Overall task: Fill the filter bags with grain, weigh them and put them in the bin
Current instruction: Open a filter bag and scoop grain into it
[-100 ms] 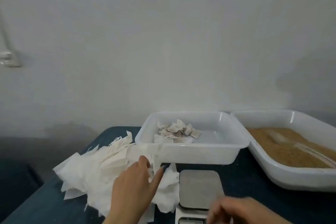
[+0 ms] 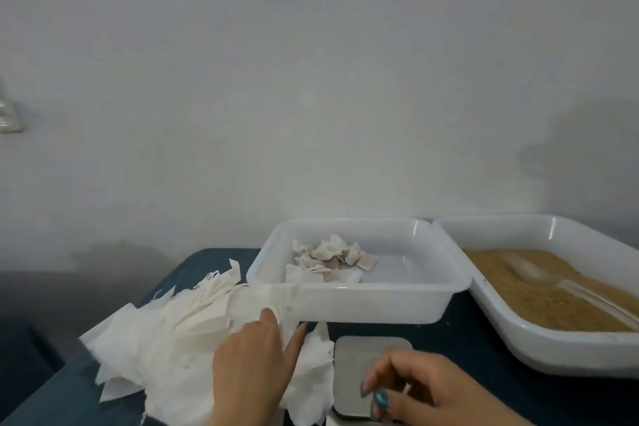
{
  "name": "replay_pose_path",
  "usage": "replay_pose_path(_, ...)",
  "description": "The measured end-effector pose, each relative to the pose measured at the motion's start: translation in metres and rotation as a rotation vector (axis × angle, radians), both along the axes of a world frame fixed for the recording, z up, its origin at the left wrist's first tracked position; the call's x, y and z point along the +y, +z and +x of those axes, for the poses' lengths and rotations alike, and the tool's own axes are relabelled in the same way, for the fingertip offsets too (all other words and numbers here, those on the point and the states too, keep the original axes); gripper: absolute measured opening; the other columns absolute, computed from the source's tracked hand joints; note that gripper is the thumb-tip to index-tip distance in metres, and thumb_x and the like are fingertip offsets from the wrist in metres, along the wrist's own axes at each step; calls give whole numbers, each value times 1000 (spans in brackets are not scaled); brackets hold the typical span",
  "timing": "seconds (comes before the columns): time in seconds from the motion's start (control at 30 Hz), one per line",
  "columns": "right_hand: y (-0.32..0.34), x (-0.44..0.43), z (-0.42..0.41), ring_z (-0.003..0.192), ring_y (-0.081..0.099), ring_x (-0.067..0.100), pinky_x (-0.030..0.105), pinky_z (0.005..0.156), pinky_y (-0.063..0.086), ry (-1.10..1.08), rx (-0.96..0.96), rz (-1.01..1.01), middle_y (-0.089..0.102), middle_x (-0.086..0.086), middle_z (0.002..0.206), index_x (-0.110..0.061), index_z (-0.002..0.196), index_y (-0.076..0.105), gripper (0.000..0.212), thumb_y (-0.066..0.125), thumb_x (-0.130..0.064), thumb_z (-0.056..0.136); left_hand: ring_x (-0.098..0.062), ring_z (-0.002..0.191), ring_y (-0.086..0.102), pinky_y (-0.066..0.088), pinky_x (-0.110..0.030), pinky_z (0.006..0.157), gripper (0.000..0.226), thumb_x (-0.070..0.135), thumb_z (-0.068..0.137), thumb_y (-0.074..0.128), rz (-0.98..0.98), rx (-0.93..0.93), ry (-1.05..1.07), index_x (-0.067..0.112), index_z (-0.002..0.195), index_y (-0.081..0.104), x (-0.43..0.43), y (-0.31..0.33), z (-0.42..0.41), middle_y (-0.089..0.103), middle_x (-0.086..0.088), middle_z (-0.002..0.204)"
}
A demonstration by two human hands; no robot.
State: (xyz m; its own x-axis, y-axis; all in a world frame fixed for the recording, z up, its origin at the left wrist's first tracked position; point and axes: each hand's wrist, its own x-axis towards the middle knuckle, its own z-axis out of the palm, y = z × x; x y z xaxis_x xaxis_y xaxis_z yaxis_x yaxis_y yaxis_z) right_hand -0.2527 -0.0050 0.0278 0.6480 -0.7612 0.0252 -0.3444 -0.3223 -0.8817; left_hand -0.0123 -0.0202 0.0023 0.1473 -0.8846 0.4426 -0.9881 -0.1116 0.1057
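Two grips in view. Your left grip lies on the loose pile of white paper filter bags, near left on the dark blue bench, fingers fairly straight; pinching one or not, cannot tell. Your right grip hovers over the square silver scale plate, loosely curled, empty.

Risk: bags cling, so a pull may drag several or slide the pile off the left edge. A knuckle on the plate would spoil the reading.

Count: one translucent white plastic bin holding a small heap of filled bags, uncountable; one white tray of brown grain; one pale scoop.
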Motion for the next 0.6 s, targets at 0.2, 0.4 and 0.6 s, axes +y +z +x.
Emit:
replay_pose_path(0.2,-6,-48,9,93,67,4,19,80,52,-134,-61,26,72,-11,101,-41,94,68,12,63,-31,91,-23,44,55,32,-22,43,28,33,82,59,-185,-11,-156,21,57,63,-6,19,6,56,3,61)
replay_pose_path(0.4,-13,-80,20,104,66,11,31,86,56,-159,-212,67,65,-20,115,-32,122,58,48,66,-58,83,-4,47,58,40,-10,47,29,36,101,50,-221,760,-513,33,74,59,-26,38,-5,59,7,54)
replay_pose_path(0.6,-16,-93,14,94,71,16,24,72,55,-300,-396,162,73,-7,107,-29,120,65,56,66,-65,77,-30,47,63,49,-26,47,35,39,85,63,125,1370,-643,7,97,62,-62,30,-36,62,-29,61)
